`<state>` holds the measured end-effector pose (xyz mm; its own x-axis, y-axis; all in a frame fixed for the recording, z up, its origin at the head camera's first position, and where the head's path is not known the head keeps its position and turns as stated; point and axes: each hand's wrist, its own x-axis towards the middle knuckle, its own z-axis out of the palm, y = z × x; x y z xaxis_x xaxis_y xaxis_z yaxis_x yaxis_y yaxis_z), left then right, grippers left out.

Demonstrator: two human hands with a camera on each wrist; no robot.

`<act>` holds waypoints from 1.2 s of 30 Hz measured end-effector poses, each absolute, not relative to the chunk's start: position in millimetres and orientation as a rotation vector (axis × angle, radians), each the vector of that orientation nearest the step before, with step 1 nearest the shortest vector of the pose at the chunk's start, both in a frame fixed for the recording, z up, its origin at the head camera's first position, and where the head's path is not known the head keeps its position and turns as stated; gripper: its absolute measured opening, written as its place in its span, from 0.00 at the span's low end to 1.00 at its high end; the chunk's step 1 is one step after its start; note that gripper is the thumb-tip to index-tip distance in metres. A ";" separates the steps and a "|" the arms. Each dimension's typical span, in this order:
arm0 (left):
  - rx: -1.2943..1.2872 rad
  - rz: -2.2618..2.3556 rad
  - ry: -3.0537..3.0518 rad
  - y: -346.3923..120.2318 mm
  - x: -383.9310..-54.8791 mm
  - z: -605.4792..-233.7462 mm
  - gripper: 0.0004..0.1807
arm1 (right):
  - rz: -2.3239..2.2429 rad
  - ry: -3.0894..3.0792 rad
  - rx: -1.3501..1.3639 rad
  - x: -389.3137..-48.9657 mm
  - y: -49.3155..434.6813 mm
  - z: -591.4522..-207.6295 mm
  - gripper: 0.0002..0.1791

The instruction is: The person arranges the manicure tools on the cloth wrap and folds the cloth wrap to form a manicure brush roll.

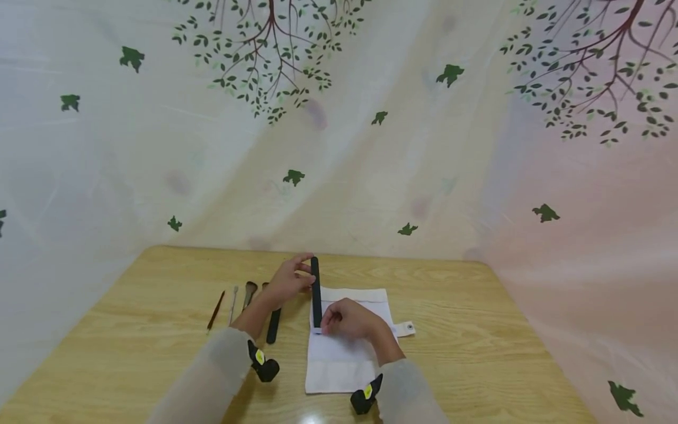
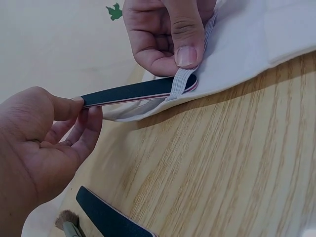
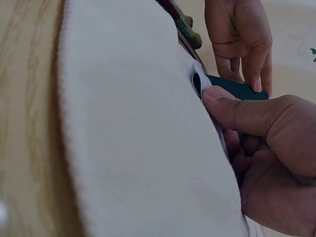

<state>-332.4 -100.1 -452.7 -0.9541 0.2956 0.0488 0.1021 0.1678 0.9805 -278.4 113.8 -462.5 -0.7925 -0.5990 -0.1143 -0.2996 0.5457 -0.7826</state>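
Observation:
My left hand (image 1: 288, 281) pinches a dark nail file (image 2: 133, 92) by its far end, thumb on one face and fingers on the other. The file's near end passes under a white elastic band (image 2: 181, 83) at the left edge of a white cloth roll (image 1: 344, 347). With thumb and fingers, my right hand (image 1: 344, 319) pinches that elastic band beside the file's rounded tip. In the right wrist view, the band (image 3: 198, 79) loops around the file's end. Part of the cloth lies hidden beneath my right hand.
Left of the cloth lie a second dark file (image 1: 273, 327), a brush (image 1: 250, 291), a thin pale tool (image 1: 233, 303) and a slim reddish-brown tool (image 1: 216, 310). A snap strap (image 1: 405, 328) sticks out from the cloth's right side. A printed curtain hangs behind the wooden table (image 1: 466, 341).

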 end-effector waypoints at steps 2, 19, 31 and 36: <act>0.395 1.881 2.281 -99.1 -331.7 -452.3 0.34 | -1.126 2.416 -0.731 -279.0 114.0 -463.1 0.04; 0.372 1.743 2.258 -96.3 -333.3 -459.4 0.34 | -1.163 2.382 -0.727 -279.7 115.8 -463.8 0.05; 0.372 1.740 2.205 -99.7 -329.8 -457.7 0.32 | -1.186 2.359 -0.713 -280.8 116.3 -465.5 0.03; 0.422 1.706 2.147 -102.9 -324.6 -455.2 0.31 | -1.175 2.359 -0.728 -281.4 116.3 -464.8 0.03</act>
<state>-324.6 -102.9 -455.2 -0.8887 0.4482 -0.0971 0.0066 0.2242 0.9745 -281.4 116.3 -464.8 -0.7823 -0.6108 -0.1222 -0.2703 0.5096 -0.8168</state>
